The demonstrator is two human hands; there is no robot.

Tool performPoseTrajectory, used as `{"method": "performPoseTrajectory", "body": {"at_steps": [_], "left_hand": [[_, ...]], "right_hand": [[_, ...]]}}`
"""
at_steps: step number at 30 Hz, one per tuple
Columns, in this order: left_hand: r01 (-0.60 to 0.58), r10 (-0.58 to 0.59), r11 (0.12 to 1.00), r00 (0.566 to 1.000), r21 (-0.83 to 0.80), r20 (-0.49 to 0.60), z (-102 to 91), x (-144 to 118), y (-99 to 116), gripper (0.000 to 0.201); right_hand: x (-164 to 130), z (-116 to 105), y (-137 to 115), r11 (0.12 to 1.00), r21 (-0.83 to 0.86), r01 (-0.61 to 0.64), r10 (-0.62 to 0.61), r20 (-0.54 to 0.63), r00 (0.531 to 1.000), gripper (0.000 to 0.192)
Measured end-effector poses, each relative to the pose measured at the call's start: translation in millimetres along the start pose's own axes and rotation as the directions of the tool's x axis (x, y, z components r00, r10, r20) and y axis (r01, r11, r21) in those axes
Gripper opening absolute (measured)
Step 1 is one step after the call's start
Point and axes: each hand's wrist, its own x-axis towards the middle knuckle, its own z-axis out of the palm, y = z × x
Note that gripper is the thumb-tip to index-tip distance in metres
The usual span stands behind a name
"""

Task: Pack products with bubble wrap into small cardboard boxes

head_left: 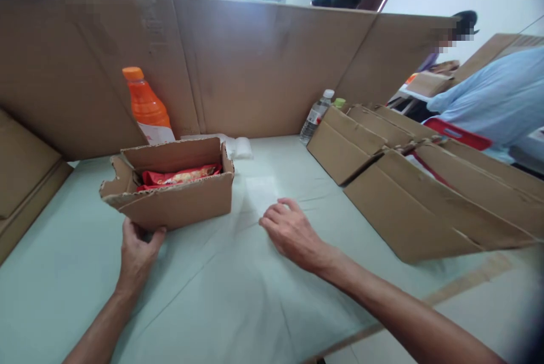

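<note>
A small open-topped cardboard box (178, 205) with rough-cut edges stands on the pale green tablecloth, left of the middle. Red printed packets (182, 176) lie inside it. My left hand (138, 253) grips the box at its near lower left corner; the thumb shows in front, and the fingers are partly hidden beneath the cardboard. To the right of the box, my right hand (293, 233) hovers low over or rests on the cloth, apart from the box. Its fingers are loosely bent, the outer one apart from the others, and nothing shows in them.
Behind the box are an orange bottle (148, 106) and a clear plastic roll or bag (243, 148). A water bottle (317, 117) stands beside several cardboard boxes (425, 205) on the right. A tall cardboard screen (272, 63) closes off the back. Other people are partly visible beyond it.
</note>
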Motion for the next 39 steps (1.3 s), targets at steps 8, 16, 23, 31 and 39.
{"method": "performPoseTrajectory", "body": {"at_steps": [8,16,23,31,39], "left_hand": [[-0.255,0.269,0.919,0.963,0.300,-0.006,-32.2,-64.5,44.5,0.081],[-0.399,0.297,0.914,0.783,0.074,0.547,19.0,-164.4,61.3,0.079],[-0.052,-0.017,0.994,0.812,0.101,0.583,51.9,-145.7,65.8,0.068],[-0.068,-0.117,0.953,0.816,0.294,0.566,58.1,-133.8,73.6,0.072],[-0.511,0.330,0.794,0.817,0.329,0.474,44.0,-140.6,70.3,0.057]], "right_hand": [[-26.5,1.5,-63.3,0.901,0.430,-0.056,-0.062,0.256,0.965,0.026],[-4.8,12.1,-66.5,0.670,0.717,-0.195,-0.113,0.358,0.927,0.027],[-46.6,3.9,-50.1,0.539,0.795,-0.277,0.398,0.049,0.916,0.019],[-92.4,24.6,-73.4,0.910,0.415,-0.020,0.065,-0.094,0.993,0.031],[-79.1,52.3,-58.2,0.915,0.403,0.006,0.024,-0.070,0.997,0.028]]}}
